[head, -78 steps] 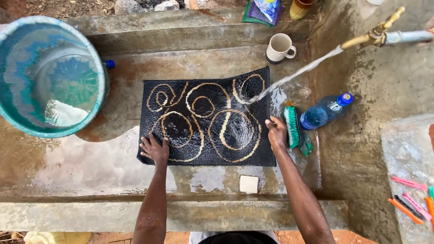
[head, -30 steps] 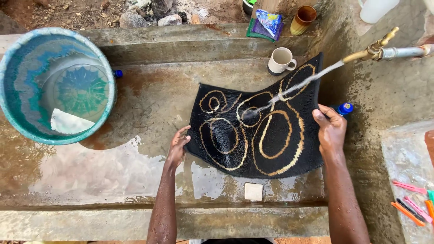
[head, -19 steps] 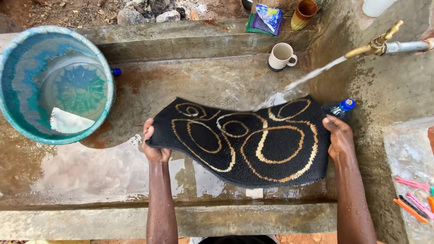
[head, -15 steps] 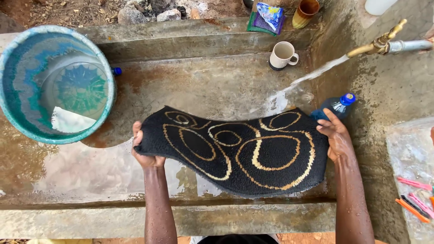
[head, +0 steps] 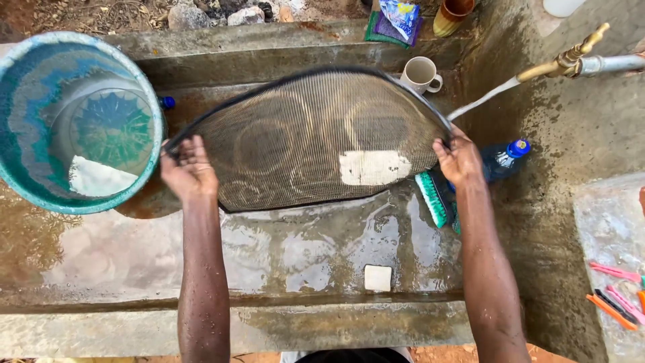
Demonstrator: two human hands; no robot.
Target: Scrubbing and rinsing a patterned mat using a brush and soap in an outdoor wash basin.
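While water runs from the brass tap (head: 563,62), both hands hold a small mat (head: 316,138) up over the wet concrete wash trough (head: 295,249), its woven grey backing turned toward the camera with the looping pattern showing faintly through and a pale rectangular patch near the lower right. The left hand (head: 189,169) has its fingers closed over the mat's left corner, the back of the hand facing up. The right hand (head: 459,158) pinches the mat's right edge, fingers curled round it and thumb on the near side. Between the two sets of fingers the mat bows upward in an arch, clear of the trough floor.

Just left of the left fingers stands a large teal bucket (head: 20,154) with a little water in the bottom, and a blue bottle cap (head: 166,102) peeks out behind its rim. Just below and right of the right fingers lies a green-bristled scrubbing brush (head: 431,199), and beside it to the right a blue-capped plastic bottle (head: 502,158). The tap's stream (head: 482,99) lands just above the right fingers. Beyond them, past the mat's upper edge, sits a white mug (head: 422,73), with a packet on a folded cloth (head: 398,16) and a brown cup (head: 453,15) farther back on the ledge. Nearer the person than both hands, a bar of soap (head: 378,277) rests on the trough floor. Far right of the right fingers, coloured clothes pegs (head: 618,294) lie on a slab.
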